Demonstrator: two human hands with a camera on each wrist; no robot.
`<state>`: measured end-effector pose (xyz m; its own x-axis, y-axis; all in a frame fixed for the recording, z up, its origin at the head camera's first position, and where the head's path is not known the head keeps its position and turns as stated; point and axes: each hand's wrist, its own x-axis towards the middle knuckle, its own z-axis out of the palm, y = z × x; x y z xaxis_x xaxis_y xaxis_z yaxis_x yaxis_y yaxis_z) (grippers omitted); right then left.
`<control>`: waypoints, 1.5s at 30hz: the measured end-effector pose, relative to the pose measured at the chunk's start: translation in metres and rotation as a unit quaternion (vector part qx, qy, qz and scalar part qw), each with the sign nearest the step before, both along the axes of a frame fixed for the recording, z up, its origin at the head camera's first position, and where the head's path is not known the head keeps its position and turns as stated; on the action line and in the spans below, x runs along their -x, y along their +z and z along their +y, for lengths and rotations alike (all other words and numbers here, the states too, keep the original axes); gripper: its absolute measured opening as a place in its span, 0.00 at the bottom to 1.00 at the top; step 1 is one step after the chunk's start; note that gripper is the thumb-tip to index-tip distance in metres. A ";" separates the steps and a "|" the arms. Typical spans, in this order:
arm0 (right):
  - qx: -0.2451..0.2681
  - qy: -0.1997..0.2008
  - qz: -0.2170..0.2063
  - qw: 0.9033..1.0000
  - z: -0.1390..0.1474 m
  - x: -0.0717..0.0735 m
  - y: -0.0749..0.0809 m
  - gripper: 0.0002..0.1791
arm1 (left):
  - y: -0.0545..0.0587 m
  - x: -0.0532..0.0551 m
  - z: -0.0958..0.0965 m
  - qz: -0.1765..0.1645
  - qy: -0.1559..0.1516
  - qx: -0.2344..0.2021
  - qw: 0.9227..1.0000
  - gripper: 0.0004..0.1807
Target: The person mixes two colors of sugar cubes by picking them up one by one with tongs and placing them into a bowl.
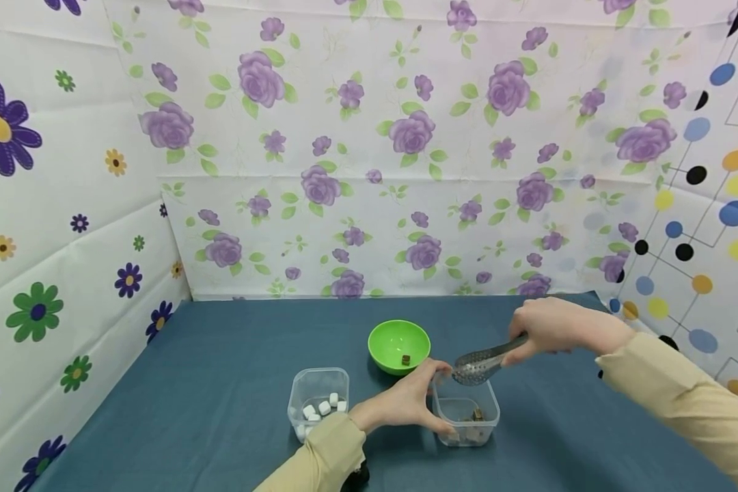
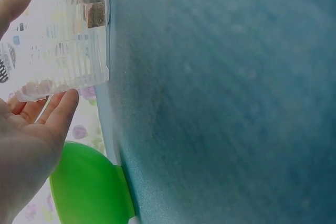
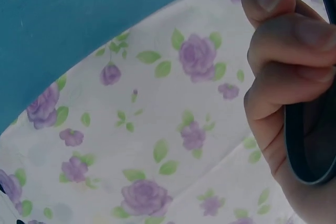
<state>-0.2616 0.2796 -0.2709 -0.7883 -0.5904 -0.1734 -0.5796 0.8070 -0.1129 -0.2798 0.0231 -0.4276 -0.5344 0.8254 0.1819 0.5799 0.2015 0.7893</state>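
Fingers of R hand (image 1: 547, 324) curl round tongs (image 1: 478, 369); L hand (image 1: 402, 400) grips clear tub (image 1: 461, 424), thumb & fingers wide. Poss. tip-over if tongs snag & L slips.

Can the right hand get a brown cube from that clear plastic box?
Probably yes: the right hand holds grey perforated tongs near the clear plastic box, whose open top leaves the brown cube uncovered.

On the blue cloth-covered table (image 1: 160, 410), a green bowl (image 1: 386, 345) sits nearest the back edge; one clear plastic box (image 1: 317, 421) nearer the left edge, a second box (image 1: 469, 404) nearer the right.
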 end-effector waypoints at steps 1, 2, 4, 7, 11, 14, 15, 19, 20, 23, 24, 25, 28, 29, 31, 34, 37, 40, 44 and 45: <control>-0.007 0.003 0.004 1.000 -0.002 -0.001 -0.002 0.17 | 0.000 0.000 0.000 0.001 0.000 0.000 1.000 0.41; -0.013 0.009 0.007 1.000 -0.005 -0.002 -0.004 0.18 | 0.000 0.000 0.000 0.002 0.000 0.001 1.000 0.41; -0.028 0.023 0.019 0.999 -0.010 -0.003 -0.009 0.19 | 0.000 0.000 0.000 0.005 0.001 0.003 1.000 0.41; -0.051 0.036 0.028 0.998 -0.018 -0.003 -0.016 0.21 | 0.000 0.000 0.001 0.008 0.006 0.009 1.000 0.41; -0.075 0.035 0.025 0.996 -0.025 -0.002 -0.023 0.24 | 0.001 0.000 0.001 0.006 0.013 0.014 1.000 0.42; -0.084 0.034 0.025 0.996 -0.029 -0.001 -0.027 0.24 | 0.001 0.000 0.001 0.009 0.012 0.014 1.000 0.42; -0.084 0.038 0.028 0.995 -0.031 -0.001 -0.028 0.25 | 0.001 0.000 0.001 0.012 0.012 0.015 1.000 0.42; -0.085 0.057 0.039 0.994 -0.036 0.001 -0.032 0.26 | 0.001 0.001 0.001 0.014 0.010 0.013 1.000 0.42; -0.086 0.059 0.039 0.994 -0.037 0.002 -0.033 0.26 | 0.001 0.001 0.001 0.013 0.009 0.012 1.000 0.42; -0.092 0.052 0.027 0.994 -0.041 0.002 -0.035 0.26 | 0.001 0.001 0.001 0.008 0.006 0.009 1.000 0.42; -0.095 0.047 0.022 0.994 -0.042 0.002 -0.036 0.26 | 0.001 0.001 0.001 0.005 0.005 0.008 1.000 0.42; -0.098 0.044 0.016 0.994 -0.044 0.002 -0.037 0.25 | 0.001 0.000 0.001 0.003 0.005 0.007 1.000 0.43; -0.109 0.038 0.006 0.993 -0.049 0.002 -0.039 0.24 | 0.000 0.000 0.001 -0.002 0.006 0.007 1.000 0.43; -0.114 0.036 0.005 0.993 -0.050 0.002 -0.040 0.23 | 0.000 0.000 0.001 -0.005 0.007 0.007 1.000 0.43; -0.122 0.031 0.004 0.992 -0.052 0.002 -0.042 0.22 | 0.000 0.001 0.001 -0.006 0.008 0.007 1.000 0.43; -0.132 0.021 0.011 0.991 -0.053 0.003 -0.044 0.22 | 0.000 0.001 0.001 -0.004 0.009 0.008 1.000 0.43; -0.130 0.029 0.032 0.991 -0.053 0.004 -0.045 0.23 | 0.000 0.001 0.001 -0.003 0.011 0.010 1.000 0.43; -0.123 0.037 0.049 0.991 -0.050 0.005 -0.045 0.24 | 0.000 0.000 0.001 -0.003 0.012 0.010 1.000 0.43; -0.115 0.038 0.044 0.992 -0.048 0.006 -0.043 0.26 | 0.000 0.000 0.001 -0.003 0.009 0.008 1.000 0.42; -0.114 0.040 0.042 0.992 -0.048 0.006 -0.042 0.26 | 0.000 0.000 0.000 -0.004 0.009 0.007 1.000 0.42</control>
<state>-0.2677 0.2318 -0.3133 -0.7575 -0.6050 -0.2453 -0.6429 0.7566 0.1191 -0.2801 0.0233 -0.4273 -0.5501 0.8185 0.1655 0.5700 0.2232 0.7907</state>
